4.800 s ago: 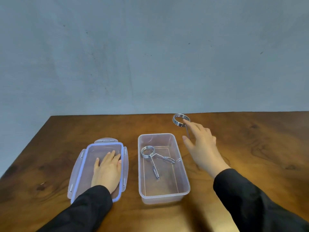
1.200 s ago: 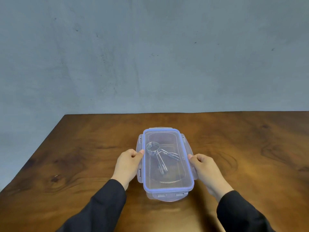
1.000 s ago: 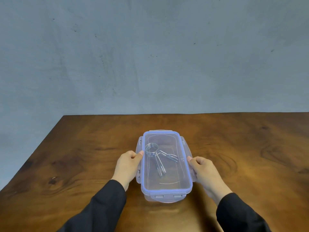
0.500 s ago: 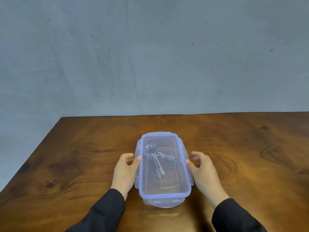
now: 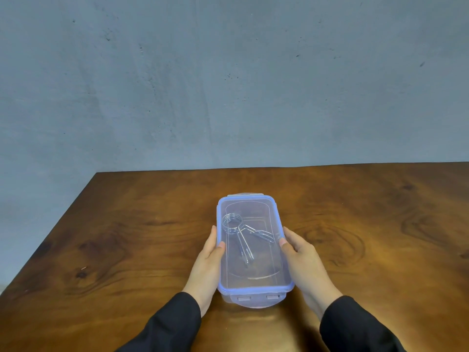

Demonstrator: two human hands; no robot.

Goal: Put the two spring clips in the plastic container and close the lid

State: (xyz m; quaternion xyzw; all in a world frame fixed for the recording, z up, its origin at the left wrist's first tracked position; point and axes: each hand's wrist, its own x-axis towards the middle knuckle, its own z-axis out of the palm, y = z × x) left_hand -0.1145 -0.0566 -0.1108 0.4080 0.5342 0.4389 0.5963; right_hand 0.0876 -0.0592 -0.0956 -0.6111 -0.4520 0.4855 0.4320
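Observation:
The clear plastic container (image 5: 253, 290) stands mid-table with its blue-rimmed lid (image 5: 248, 204) lying on top. Through the lid I see the metal spring clips (image 5: 237, 231) inside, coils stacked at the far left, handles spreading toward me and to the right. My left hand (image 5: 206, 265) presses against the container's left side, thumb on the lid rim. Against the right side lies my right hand (image 5: 303, 262), thumb likewise on the rim. The side latches are hidden under my hands. The near end latch (image 5: 256, 298) hangs down at the front.
The wooden table (image 5: 127, 237) runs left to an edge and back to a grey wall (image 5: 228, 85). Nothing else lies on it in view.
Both hands have closed in from beside the container and now press on its long sides. The side flaps that stuck outward are covered by my hands.

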